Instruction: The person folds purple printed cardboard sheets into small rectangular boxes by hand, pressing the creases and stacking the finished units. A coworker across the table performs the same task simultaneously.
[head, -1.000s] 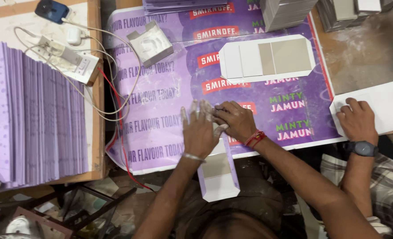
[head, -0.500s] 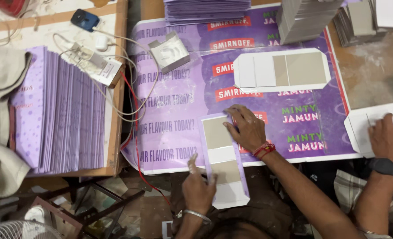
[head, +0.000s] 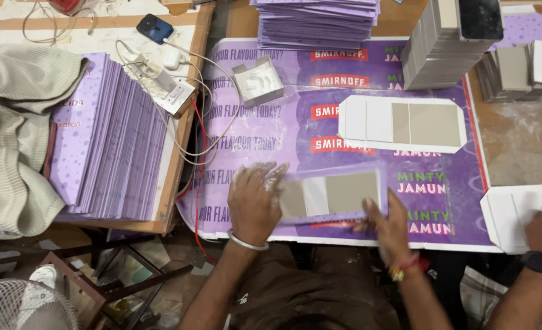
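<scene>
Both hands lie flat and spread on the purple card blank (head: 335, 194) at the table's (head: 521, 140) six o'clock edge: left hand (head: 254, 198) presses its nine o'clock end, right hand (head: 388, 225) its five o'clock corner, gripping nothing.

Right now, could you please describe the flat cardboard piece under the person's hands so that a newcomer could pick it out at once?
Start at the big purple printed sheet covering the table. At its near edge, the left hand and right hand press on a flat purple-bordered cardboard piece with grey panels. Unlike the white-bordered flat piece farther back, its border is purple and hands touch it.
</scene>
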